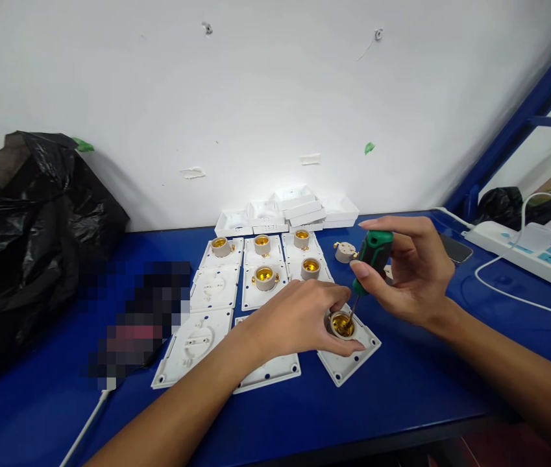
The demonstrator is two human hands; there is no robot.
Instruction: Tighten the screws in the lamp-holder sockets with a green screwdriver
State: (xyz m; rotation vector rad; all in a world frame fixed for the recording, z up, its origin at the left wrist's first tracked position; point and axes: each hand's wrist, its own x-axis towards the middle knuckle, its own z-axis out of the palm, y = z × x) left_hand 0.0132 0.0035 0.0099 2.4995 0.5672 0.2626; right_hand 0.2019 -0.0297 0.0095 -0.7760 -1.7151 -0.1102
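Gripping screwdriver [371,254] w/ right hand [414,275]; left hand [299,318] pinching lamp socket [342,324].

A crumpled black plastic bag [22,240] sat at the left end of the blue tabletop [353,415], against the white wall [256,84]. White square plastic trays [287,213] were stacked at the wall behind rows of white square mounting plates, several carrying beige lamp sockets with brass inserts [264,277]. At the right lay a white power strip [523,250] with its white cable [513,295].

A white wall [256,97] rises behind the blue table [377,402].
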